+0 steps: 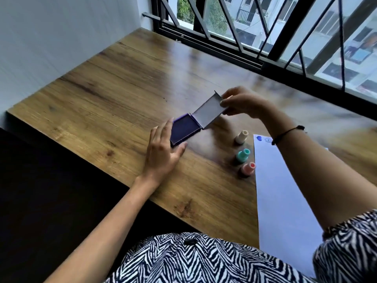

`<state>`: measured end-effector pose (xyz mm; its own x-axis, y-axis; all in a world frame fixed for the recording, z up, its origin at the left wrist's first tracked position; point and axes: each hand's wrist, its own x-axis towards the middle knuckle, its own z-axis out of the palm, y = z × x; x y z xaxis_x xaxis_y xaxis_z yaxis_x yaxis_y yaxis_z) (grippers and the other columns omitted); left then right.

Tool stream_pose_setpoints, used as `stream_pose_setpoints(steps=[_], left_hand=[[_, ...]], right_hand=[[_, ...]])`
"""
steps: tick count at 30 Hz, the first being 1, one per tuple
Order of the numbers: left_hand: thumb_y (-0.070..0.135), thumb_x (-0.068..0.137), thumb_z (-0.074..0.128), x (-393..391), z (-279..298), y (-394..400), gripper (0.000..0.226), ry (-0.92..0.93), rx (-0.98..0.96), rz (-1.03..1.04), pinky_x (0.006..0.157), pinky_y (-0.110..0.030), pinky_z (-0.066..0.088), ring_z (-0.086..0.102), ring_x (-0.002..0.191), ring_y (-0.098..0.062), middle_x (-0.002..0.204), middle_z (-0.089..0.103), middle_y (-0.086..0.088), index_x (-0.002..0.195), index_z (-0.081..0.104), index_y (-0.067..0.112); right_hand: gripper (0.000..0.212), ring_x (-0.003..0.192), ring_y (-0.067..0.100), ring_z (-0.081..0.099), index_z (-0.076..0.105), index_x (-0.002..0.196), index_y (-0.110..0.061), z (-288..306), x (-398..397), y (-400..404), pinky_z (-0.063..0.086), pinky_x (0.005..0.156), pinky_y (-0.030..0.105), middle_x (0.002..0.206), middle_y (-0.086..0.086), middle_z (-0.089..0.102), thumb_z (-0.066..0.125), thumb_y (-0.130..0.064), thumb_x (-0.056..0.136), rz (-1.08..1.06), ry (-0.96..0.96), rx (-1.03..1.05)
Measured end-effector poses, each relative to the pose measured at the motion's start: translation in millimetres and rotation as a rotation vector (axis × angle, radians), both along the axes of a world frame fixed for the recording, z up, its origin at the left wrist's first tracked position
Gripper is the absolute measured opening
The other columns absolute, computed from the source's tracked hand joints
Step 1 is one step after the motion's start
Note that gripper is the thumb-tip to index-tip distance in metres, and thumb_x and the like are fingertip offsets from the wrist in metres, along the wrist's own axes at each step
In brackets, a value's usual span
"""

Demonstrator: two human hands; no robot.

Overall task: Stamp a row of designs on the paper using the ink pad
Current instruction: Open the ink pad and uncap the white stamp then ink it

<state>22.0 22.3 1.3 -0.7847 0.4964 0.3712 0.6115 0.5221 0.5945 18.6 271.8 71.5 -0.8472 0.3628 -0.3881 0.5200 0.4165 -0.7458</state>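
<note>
Currently lid-handling step: right hand (242, 103) pinches ink pad lid (210, 111) edge, lid half-raised. Left hand (163, 148), fingers spread, steadies ink pad (183, 129) on table (102, 94). Paper (281, 190) at right, two prints at far end. Next, likely: pick stamp (241, 136), ink it.

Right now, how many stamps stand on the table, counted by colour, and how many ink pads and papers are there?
Cream stamp: 1
Teal stamp: 1
Pink stamp: 1
Ink pad, lid open: 1
Paper: 1
Total: 5
</note>
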Motion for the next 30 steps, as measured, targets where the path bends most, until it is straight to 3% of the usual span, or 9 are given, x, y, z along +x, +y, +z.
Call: stream_pose_setpoints(steps=[3,6,8,11,14,17,20,25,30], left_hand=[[0.019,0.076,0.067,9,8,11,0.062,0.003,0.037,-0.055,0.099,-0.047,0.036,0.051,0.109,-0.042,0.121,0.056,-0.027,0.126,0.042,-0.008],[0.018,0.077,0.066,14,12,17,0.056,-0.007,0.060,-0.087,0.098,-0.050,0.040,0.052,0.109,-0.041,0.119,0.057,-0.026,0.123,0.045,-0.007],[0.017,0.079,0.066,16,12,20,0.052,-0.032,0.074,-0.087,0.099,-0.044,0.038,0.050,0.112,-0.039,0.121,0.057,-0.024,0.122,0.047,-0.005],[0.014,0.080,0.064,18,12,27,0.045,-0.068,0.110,-0.087,0.098,-0.031,0.034,0.050,0.113,-0.035,0.119,0.058,-0.022,0.120,0.050,-0.002],[0.012,0.081,0.062,21,13,34,0.038,-0.147,0.168,-0.097,0.093,-0.021,0.037,0.054,0.108,-0.027,0.115,0.061,-0.017,0.117,0.054,0.002],[0.013,0.082,0.062,22,13,37,0.030,-0.380,0.307,-0.102,0.083,-0.010,0.046,0.060,0.092,-0.015,0.102,0.066,-0.011,0.112,0.060,0.010],[0.013,0.083,0.061,21,13,38,0.026,-0.721,0.471,-0.120,0.075,-0.025,0.054,0.063,0.076,-0.015,0.089,0.066,-0.009,0.109,0.061,0.010],[0.011,0.083,0.061,17,14,31,0.016,-0.791,0.628,-0.127,0.065,-0.021,0.055,0.063,0.067,-0.011,0.077,0.067,-0.002,0.093,0.065,0.022],[0.008,0.082,0.061,10,14,19,0.014,-0.812,0.672,-0.097,0.068,-0.024,0.055,0.061,0.066,-0.012,0.077,0.066,-0.007,0.094,0.065,0.014]], right_hand=[[0.027,0.069,0.021,0.057,0.056,0.112,0.002,-2,8,4,0.052,0.068,0.028,0.082,0.013,0.058,0.058,-0.003,0.086,-0.012,0.025,0.115],[0.027,0.078,0.030,0.055,0.059,0.106,0.002,0,26,9,0.049,0.066,0.036,0.090,0.021,0.060,0.062,-0.013,0.084,0.012,0.020,0.394],[0.034,0.071,0.033,0.059,0.061,0.098,0.004,3,44,6,0.050,0.062,0.038,0.089,0.025,0.064,0.066,-0.026,0.083,0.101,-0.097,0.482],[0.035,0.056,0.025,0.057,0.062,0.097,-0.003,2,67,-10,0.043,0.049,0.025,0.087,0.018,0.065,0.070,-0.031,0.078,0.263,-0.306,0.554],[0.021,0.072,0.027,0.059,0.067,0.094,-0.005,-6,72,-22,0.041,0.060,0.026,0.093,0.017,0.069,0.068,-0.017,0.077,0.309,-0.202,0.697],[0.014,0.064,0.027,0.063,0.069,0.088,-0.004,-4,72,-31,0.050,0.062,0.033,0.078,0.019,0.070,0.068,-0.012,0.076,0.154,0.040,0.421],[0.010,0.061,0.030,0.062,0.068,0.088,-0.001,5,71,-49,0.054,0.066,0.044,0.073,0.023,0.067,0.067,-0.005,0.079,0.081,0.217,0.023],[0.010,0.050,0.015,0.057,0.065,0.092,0.006,2,63,-74,0.053,0.051,0.022,0.062,0.010,0.061,0.061,0.002,0.083,0.083,0.308,-0.119],[0.009,0.055,0.023,0.056,0.066,0.085,-0.004,-9,55,-88,0.051,0.050,0.023,0.062,0.011,0.060,0.062,0.003,0.082,0.084,0.343,-0.194]])
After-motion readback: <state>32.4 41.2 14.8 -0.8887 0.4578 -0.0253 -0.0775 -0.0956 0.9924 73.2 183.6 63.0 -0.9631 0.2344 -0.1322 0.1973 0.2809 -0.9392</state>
